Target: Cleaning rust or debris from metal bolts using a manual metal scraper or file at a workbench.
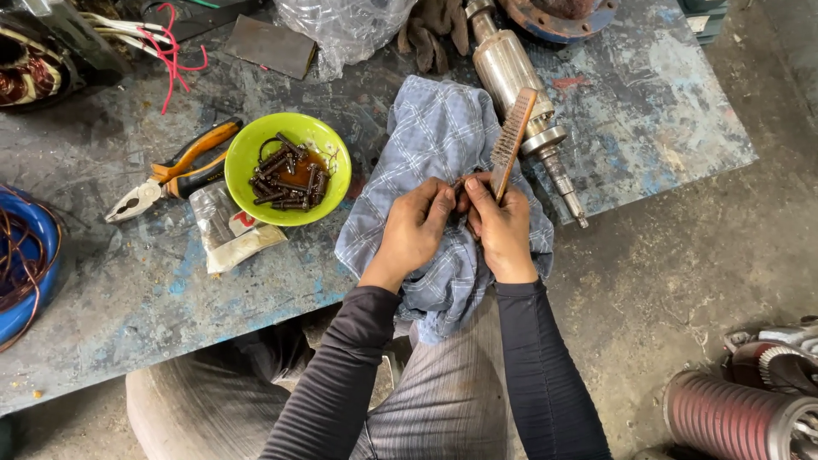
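Over the edge of a worn blue workbench, in the head view, both hands meet above a blue checked cloth. The right hand is closed around a wire brush, its bristled head pointing up and away. The left hand pinches a small dark part at its fingertips, touching the brush handle; what the part is cannot be told. Left of the cloth stands a green bowl of rusty bolts, with orange-handled pliers beside it. A steel shaft lies behind the brush.
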